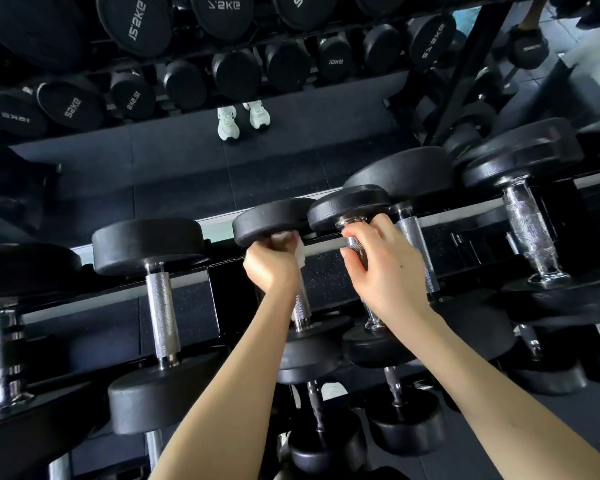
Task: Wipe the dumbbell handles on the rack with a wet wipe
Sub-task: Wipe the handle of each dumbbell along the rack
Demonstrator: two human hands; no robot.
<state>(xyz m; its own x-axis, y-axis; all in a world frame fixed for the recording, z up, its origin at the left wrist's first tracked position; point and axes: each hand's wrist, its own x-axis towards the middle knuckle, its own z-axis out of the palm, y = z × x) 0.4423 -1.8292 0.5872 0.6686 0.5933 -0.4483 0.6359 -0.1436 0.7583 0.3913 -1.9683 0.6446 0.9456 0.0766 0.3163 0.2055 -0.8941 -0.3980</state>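
Two bare forearms are reaching up from the bottom edge toward the rack (84, 249). The left hand (269, 268) is closing in a fist around the top of one dumbbell handle (300, 304), pressing a white wipe (300, 252) against it just under the far head. The right hand (383, 268) is curling loosely around the neighbouring handle (355, 247), fingers partly open. A mirror (187, 161) behind is showing white shoes (243, 121).

white wipe (300, 252), black dumbbell heads (148, 244), seemingly knurled silver handles (161, 315).
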